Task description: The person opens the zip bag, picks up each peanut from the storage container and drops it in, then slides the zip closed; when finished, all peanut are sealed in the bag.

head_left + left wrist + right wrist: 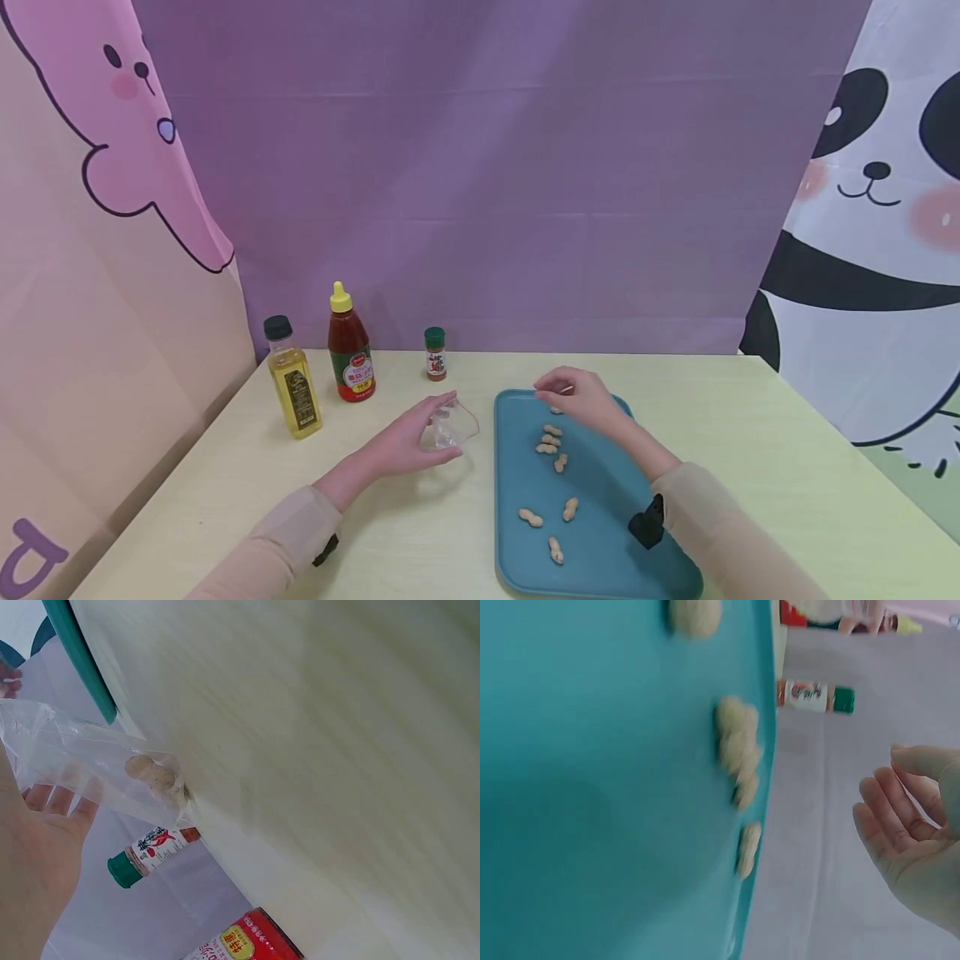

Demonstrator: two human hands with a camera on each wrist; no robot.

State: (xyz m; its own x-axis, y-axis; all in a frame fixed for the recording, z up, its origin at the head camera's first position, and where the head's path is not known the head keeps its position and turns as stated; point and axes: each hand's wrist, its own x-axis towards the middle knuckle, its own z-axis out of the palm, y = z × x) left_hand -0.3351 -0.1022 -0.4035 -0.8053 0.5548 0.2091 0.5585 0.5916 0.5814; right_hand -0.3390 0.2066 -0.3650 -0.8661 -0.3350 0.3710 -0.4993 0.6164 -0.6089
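Note:
My left hand (408, 437) holds a clear plastic bag (452, 427) over the table, left of the tray, with thumb and fingers spread around it. Through the film, in the left wrist view, peanuts (154, 774) show at the bag's lower end. Above the far end of the blue tray (517, 479), my right hand (581, 398) hovers with loosely bent fingers. No object shows in its palm (922, 874) in the right wrist view. Several unshelled peanuts (531, 517) lie scattered on the tray, some clustered below that hand (739, 739).
Behind the left hand stand a bottle of yellow oil (295, 387), a red sauce bottle (351, 354) with a yellow cap, and a small green-capped seasoning jar (436, 357). A purple cloth (487, 183) hangs behind the pale table (787, 467).

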